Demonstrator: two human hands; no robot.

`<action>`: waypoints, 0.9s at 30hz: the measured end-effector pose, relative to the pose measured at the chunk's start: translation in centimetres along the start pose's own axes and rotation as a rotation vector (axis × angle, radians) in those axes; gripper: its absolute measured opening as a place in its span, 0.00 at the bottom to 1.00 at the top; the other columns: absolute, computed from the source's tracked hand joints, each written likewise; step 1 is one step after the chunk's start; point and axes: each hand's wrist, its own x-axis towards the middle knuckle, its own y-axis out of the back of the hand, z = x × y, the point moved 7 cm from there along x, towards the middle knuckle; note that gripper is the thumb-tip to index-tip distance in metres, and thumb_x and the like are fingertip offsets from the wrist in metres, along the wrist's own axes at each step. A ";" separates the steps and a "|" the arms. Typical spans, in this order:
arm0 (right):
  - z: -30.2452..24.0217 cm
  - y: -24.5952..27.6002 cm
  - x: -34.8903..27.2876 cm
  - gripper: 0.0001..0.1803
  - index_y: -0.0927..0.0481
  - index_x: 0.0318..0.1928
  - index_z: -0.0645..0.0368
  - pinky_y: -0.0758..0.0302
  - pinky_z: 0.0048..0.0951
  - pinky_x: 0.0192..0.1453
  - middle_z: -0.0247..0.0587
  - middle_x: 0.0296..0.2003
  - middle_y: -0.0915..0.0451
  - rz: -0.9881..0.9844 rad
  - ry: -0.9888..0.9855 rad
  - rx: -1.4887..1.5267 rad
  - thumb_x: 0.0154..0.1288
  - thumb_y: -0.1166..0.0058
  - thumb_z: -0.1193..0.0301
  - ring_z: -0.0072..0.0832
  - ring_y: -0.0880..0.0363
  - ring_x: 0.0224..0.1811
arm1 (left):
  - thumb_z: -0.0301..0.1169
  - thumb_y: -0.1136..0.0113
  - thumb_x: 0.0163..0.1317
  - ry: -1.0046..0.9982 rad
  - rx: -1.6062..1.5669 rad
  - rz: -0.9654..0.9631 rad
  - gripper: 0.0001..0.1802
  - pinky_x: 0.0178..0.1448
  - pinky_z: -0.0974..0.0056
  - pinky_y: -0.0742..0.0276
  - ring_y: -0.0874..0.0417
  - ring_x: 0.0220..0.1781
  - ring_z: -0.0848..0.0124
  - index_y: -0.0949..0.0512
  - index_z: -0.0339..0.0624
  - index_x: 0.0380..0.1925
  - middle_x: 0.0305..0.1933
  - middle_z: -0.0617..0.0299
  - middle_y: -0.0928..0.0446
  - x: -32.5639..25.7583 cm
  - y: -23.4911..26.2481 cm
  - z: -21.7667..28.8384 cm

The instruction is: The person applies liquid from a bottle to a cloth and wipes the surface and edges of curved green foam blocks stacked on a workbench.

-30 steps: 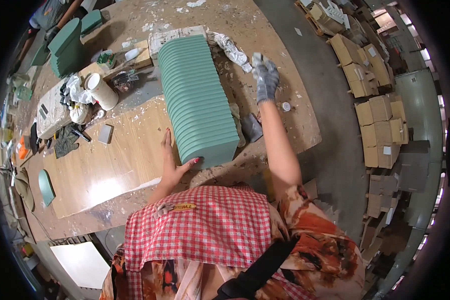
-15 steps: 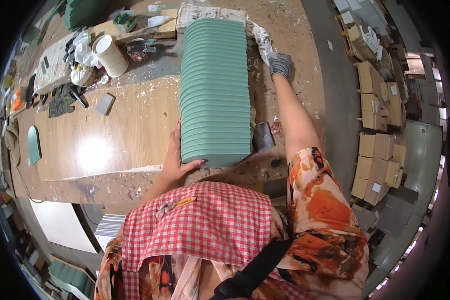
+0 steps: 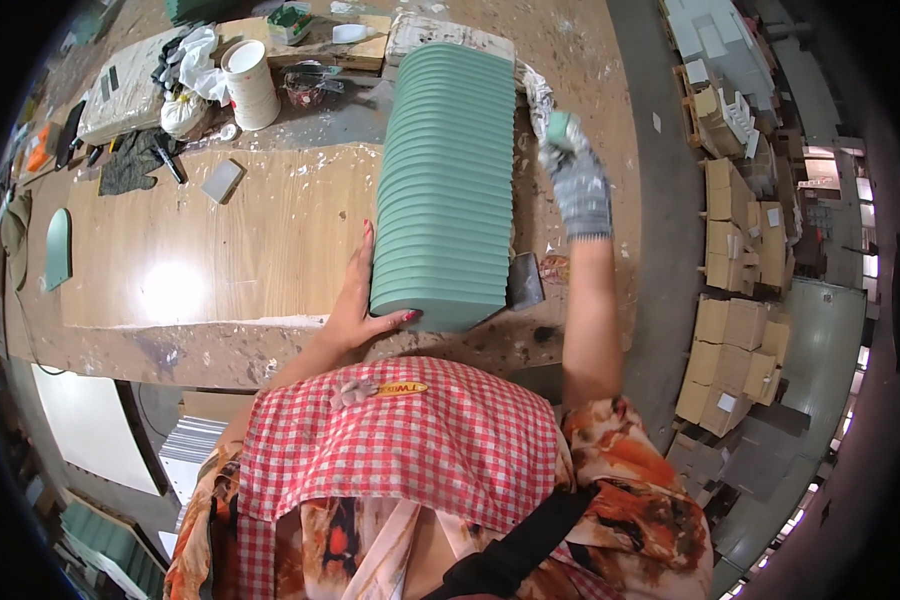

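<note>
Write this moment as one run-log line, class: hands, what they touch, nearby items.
left hand: bare, braces near end of green panel stack | right hand: gloved, holds green block beside stack | nearby: white cup, workbench

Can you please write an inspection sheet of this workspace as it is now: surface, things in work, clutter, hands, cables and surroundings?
Surface: wooden workbench, dusty, stained with pale smears.
Job's things: row of green panels standing on edge, packed together; small green piece in the gloved hand.
Clutter: white cup, grey block, dark scraper, rags and bags at the far edge.
Hands: left hand bare, flat against the near left end of the row; right hand in a grey glove, its grip closed on the green piece, right of the row.
Cables: nothing seen.
Surroundings: stacked cardboard boxes on the floor at right.
</note>
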 end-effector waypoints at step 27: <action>3.3 -7.2 -3.6 0.19 0.23 0.52 0.69 0.21 0.27 0.54 0.46 0.46 0.20 0.181 0.366 -0.692 0.58 0.39 0.85 0.28 0.20 0.46 | 0.45 0.27 0.46 -0.085 -0.025 -0.042 0.67 0.77 0.50 0.51 0.51 0.78 0.45 0.63 0.37 0.75 0.78 0.39 0.58 1.4 0.0 -0.4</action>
